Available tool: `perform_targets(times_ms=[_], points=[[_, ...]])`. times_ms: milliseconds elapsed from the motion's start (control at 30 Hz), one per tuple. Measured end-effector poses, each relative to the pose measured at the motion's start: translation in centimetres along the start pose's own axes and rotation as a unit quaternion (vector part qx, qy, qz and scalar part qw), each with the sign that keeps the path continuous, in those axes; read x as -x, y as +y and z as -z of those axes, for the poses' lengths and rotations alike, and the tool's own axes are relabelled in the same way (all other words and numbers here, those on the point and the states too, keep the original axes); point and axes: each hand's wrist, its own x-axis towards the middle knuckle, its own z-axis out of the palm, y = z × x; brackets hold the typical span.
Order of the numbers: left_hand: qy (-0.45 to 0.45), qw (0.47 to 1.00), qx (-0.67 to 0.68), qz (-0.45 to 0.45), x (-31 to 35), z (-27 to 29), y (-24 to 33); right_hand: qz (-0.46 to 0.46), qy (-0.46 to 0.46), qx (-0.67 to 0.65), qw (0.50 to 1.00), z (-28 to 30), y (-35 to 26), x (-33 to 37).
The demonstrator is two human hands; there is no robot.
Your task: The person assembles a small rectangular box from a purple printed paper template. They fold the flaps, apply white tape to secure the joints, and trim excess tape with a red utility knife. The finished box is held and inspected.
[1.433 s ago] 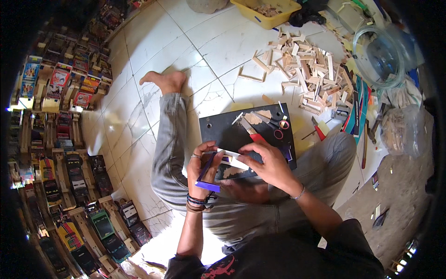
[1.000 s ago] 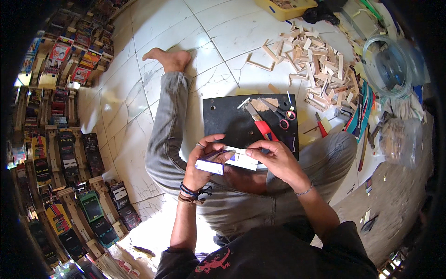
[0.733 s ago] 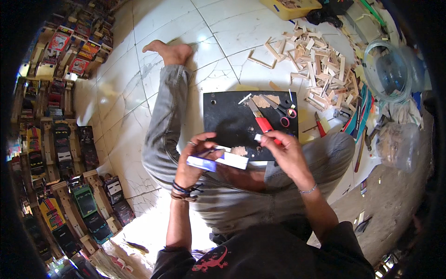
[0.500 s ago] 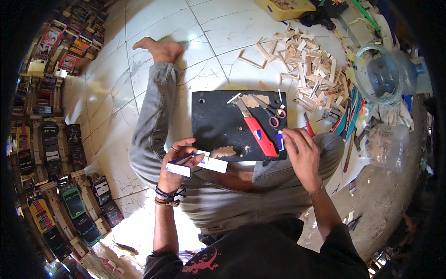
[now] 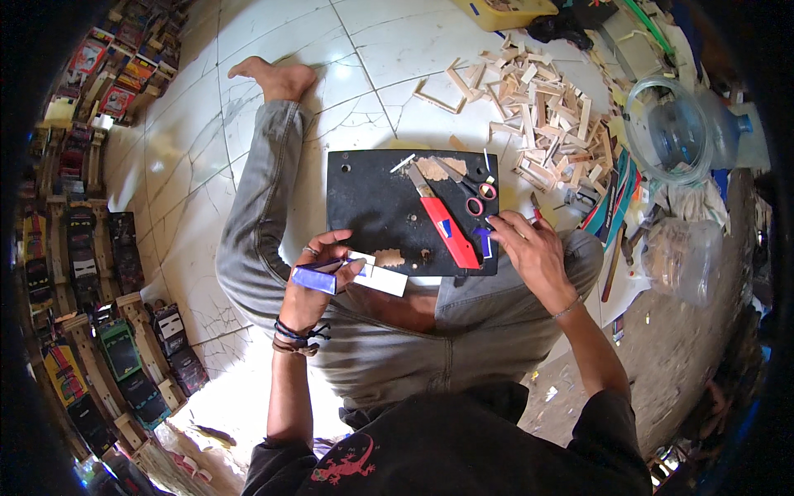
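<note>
My left hand (image 5: 313, 277) is closed on a folded blue-and-white piece of cardboard (image 5: 382, 279); a blue flap lies across the fingers and a white panel sticks out to the right. The black board (image 5: 372, 194) lies in front of my lap. My right hand (image 5: 529, 248) reaches to its right edge, fingers stretched and bent downward, beside a small blue-and-white scrap (image 5: 485, 242); whether the fingertips touch it I cannot tell. On the board rest a red utility knife (image 5: 449, 233), blade pointing away, and black scissors (image 5: 473, 194) with pinkish finger rings.
Many wooden strips (image 5: 554, 116) are heaped on the tiled floor (image 5: 281, 33) at the far right. Beyond them sit a yellow tub (image 5: 504, 12), a clear plastic container (image 5: 668, 128) and a hammer (image 5: 637, 240). Racks of packaged goods (image 5: 124, 355) line the left side.
My right hand has shifted slightly away from me, its fingers now above the scrap's right side. The left hand has tilted the cardboard, showing more blue. The whole view has shifted a little.
</note>
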Motion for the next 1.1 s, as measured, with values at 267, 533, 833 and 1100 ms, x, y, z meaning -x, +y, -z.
perform_targets(times_ms=[267,533,833,1100], points=[[0.016,0.996,0.088,-0.007,-0.3,-3.0,1.0,-0.127,0.129,-0.233,0.955,2.2,-4.1,-1.1],[0.024,0.987,0.157,-0.015,-0.1,-4.9,1.3,-0.332,-0.026,-0.670,0.664,0.1,-12.8,-2.1],[0.025,0.986,0.163,-0.035,0.3,-5.5,0.4,-0.349,-0.090,-0.707,0.608,-0.9,-11.3,-0.7],[0.127,0.981,0.078,-0.127,-0.2,-1.0,0.8,-0.372,-0.002,-0.584,0.721,1.2,-7.8,3.4]])
